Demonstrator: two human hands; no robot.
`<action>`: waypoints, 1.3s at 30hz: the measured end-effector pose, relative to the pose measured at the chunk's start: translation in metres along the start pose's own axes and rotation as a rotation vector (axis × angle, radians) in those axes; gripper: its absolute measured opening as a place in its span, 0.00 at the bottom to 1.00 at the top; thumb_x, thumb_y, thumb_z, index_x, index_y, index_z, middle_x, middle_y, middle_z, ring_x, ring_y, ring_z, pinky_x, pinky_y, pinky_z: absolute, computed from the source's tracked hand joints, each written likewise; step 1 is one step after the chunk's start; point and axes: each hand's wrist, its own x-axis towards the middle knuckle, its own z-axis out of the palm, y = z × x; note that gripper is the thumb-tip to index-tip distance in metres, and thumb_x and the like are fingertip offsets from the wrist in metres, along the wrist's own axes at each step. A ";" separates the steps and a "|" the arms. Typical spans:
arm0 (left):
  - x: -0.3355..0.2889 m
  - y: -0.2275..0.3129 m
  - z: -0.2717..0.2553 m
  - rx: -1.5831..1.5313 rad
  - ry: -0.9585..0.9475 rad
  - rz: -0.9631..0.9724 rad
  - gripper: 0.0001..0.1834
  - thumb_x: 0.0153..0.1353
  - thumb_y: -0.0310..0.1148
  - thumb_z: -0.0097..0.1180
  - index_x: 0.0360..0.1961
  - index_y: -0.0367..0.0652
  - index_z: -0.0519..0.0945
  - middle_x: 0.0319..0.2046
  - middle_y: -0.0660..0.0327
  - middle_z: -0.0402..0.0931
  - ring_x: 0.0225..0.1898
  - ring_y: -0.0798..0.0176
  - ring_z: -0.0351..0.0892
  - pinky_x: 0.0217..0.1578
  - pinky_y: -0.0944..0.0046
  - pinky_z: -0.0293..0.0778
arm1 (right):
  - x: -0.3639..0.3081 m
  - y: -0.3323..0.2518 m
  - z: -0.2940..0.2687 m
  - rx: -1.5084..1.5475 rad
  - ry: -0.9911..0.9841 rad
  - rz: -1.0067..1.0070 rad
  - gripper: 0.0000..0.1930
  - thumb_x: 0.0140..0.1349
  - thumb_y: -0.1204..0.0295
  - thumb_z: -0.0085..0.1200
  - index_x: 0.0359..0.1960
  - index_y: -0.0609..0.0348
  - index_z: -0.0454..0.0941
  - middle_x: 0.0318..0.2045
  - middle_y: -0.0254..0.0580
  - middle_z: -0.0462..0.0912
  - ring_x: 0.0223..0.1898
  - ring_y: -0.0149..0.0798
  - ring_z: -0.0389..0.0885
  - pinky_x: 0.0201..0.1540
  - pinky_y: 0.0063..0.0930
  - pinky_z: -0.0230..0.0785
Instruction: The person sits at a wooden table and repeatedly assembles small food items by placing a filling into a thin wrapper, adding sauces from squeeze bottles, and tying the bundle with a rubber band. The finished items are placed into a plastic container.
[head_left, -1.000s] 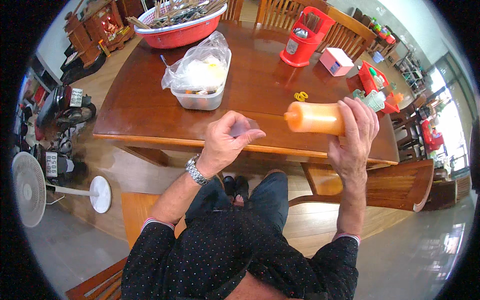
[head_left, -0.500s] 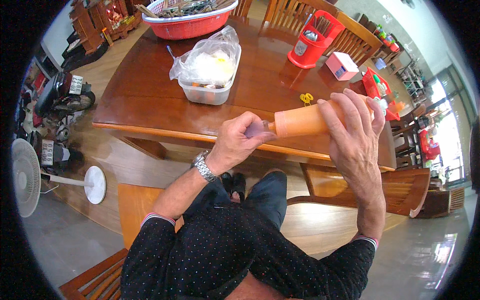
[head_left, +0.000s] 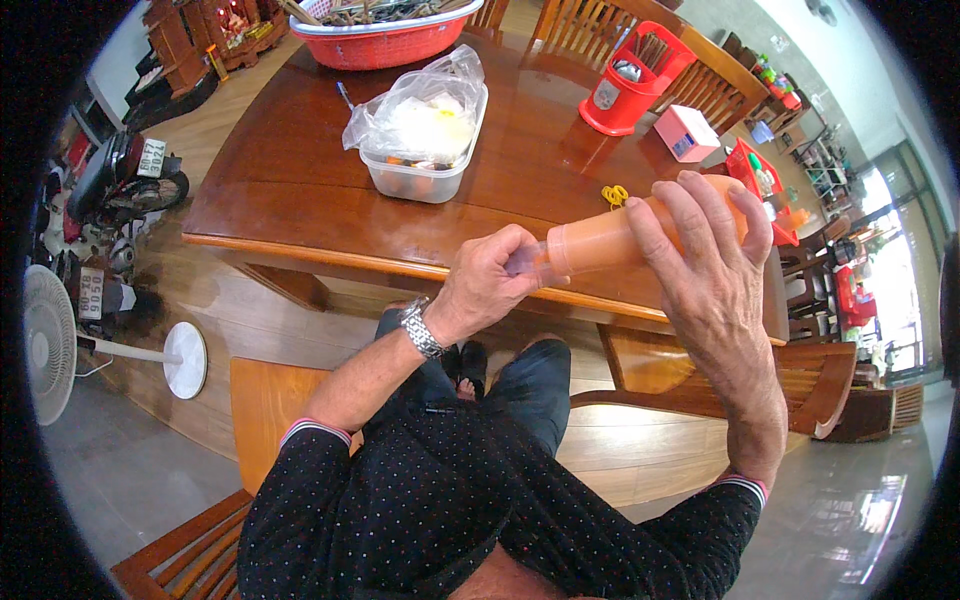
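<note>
My right hand is wrapped round an orange squeeze bottle, tilted nearly level with its mouth end toward the left. Closed at that end, my left hand holds what looks like a small clear plastic bag over the nozzle. The nozzle is mostly hidden by the fingers and the plastic. Both hands are raised over the front edge of the brown wooden table. Just beyond the bottle lies a small bunch of yellow rubber bands.
On the table stand a clear plastic tub topped with a plastic bag, a red basket, a red utensil holder and a pink box. Wooden chairs surround it. A white fan stands at left.
The left hand has moved slightly right, closer against the bottle's mouth, and the clear plastic now covers more of the nozzle. The right hand keeps its hold on the bottle.
</note>
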 end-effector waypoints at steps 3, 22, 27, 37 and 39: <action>0.000 0.002 0.000 -0.001 -0.006 -0.006 0.19 0.55 0.38 0.81 0.34 0.41 0.80 0.26 0.62 0.80 0.27 0.68 0.76 0.31 0.62 0.76 | 0.000 0.000 -0.004 0.011 -0.042 0.017 0.28 0.52 0.77 0.64 0.59 0.44 0.81 0.58 0.36 0.79 0.66 0.40 0.75 0.73 0.51 0.53; -0.002 -0.001 0.004 -0.125 -0.030 -0.084 0.18 0.57 0.36 0.80 0.36 0.40 0.81 0.33 0.64 0.84 0.35 0.73 0.78 0.37 0.65 0.78 | 0.009 0.006 -0.008 0.073 -0.026 0.012 0.28 0.49 0.81 0.64 0.56 0.47 0.81 0.56 0.36 0.80 0.63 0.42 0.77 0.72 0.52 0.54; -0.002 -0.001 0.004 -0.146 -0.034 -0.110 0.18 0.56 0.36 0.80 0.36 0.41 0.80 0.32 0.66 0.82 0.35 0.74 0.76 0.36 0.66 0.77 | 0.011 0.006 -0.006 0.105 -0.017 0.014 0.26 0.50 0.81 0.63 0.54 0.49 0.82 0.55 0.36 0.80 0.63 0.42 0.77 0.71 0.53 0.55; 0.000 -0.008 0.012 -0.415 0.118 -0.118 0.16 0.60 0.30 0.77 0.35 0.43 0.77 0.32 0.69 0.80 0.34 0.76 0.77 0.35 0.69 0.77 | -0.013 0.020 0.029 0.307 0.032 0.199 0.30 0.47 0.77 0.66 0.57 0.53 0.79 0.53 0.41 0.80 0.61 0.47 0.77 0.68 0.51 0.59; -0.001 -0.008 0.012 -0.473 0.174 -0.088 0.16 0.61 0.30 0.77 0.34 0.43 0.76 0.32 0.68 0.81 0.33 0.77 0.77 0.34 0.70 0.77 | -0.029 0.019 0.053 0.488 0.047 0.406 0.31 0.48 0.77 0.69 0.58 0.54 0.78 0.53 0.43 0.81 0.60 0.49 0.78 0.66 0.49 0.64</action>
